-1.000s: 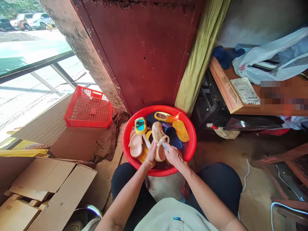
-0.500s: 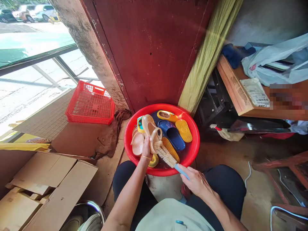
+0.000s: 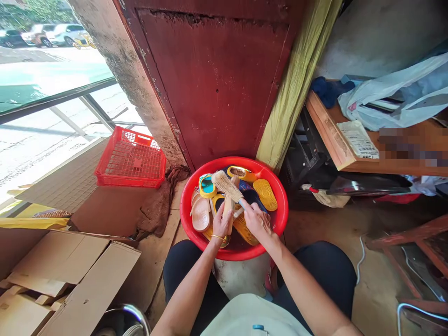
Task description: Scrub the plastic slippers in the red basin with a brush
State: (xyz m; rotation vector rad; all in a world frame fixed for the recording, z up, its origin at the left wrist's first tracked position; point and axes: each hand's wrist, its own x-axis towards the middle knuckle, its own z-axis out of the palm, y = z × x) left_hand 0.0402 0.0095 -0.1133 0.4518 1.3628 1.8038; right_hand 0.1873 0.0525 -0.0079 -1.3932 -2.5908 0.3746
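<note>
Over a red basin (image 3: 283, 210), my left hand (image 3: 222, 221) grips a beige sandal (image 3: 229, 205), now turned on edge. My right hand (image 3: 257, 219) is closed round the blue handle of a scrubbing brush (image 3: 226, 185), whose pale bristles lie across the sandal's upper part. Around them in the basin are a pale pink sandal (image 3: 200, 213), a yellow shoe with a teal inside (image 3: 207, 185), a yellow sole (image 3: 265, 194) and a yellow clog (image 3: 241, 173). A dark blue slipper (image 3: 252, 198) is partly hidden behind the brush and my right hand.
A red plastic crate (image 3: 131, 158) sits left of the basin, near a brown cloth (image 3: 157, 212). Cardboard boxes (image 3: 94, 280) fill the lower left. A red door (image 3: 213, 84) stands behind the basin; a wooden table (image 3: 353, 161) with a plastic bag (image 3: 395, 93) is at the right.
My left hand has turned the beige sandal on edge. My right hand has moved up and left with the brush, closer to my left hand. The view has tilted slightly upward.
</note>
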